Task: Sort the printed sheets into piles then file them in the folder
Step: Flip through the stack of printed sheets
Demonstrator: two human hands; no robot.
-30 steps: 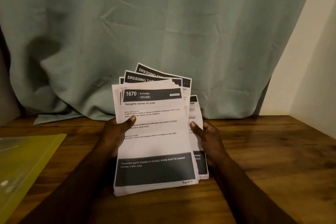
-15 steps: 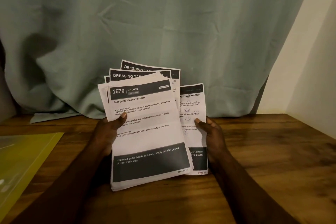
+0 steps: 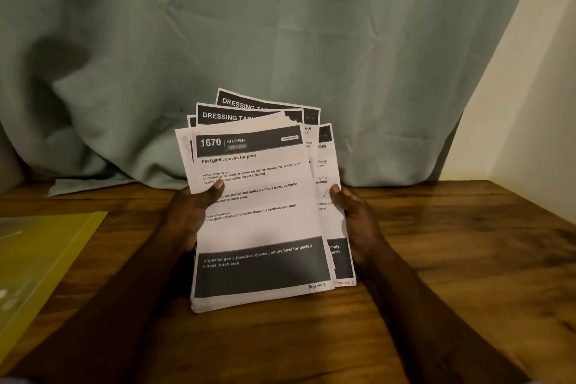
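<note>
Big green curtain (image 3: 280, 25) fills 12 o'clock, creased, bottom edge on brown wooden table (image 3: 467, 259). Pale wall (image 3: 545, 72) at 2 o'clock. Light dim, yellowish.

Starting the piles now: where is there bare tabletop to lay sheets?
Bare table runs from the right hand to the wall. A narrower strip lies between the left hand and the yellow folder. The sheets crowd the middle.

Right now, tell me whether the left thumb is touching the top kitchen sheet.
Touching. Head view: the left hand lays its thumb on the kitchen sheet, covering printed text.
</note>
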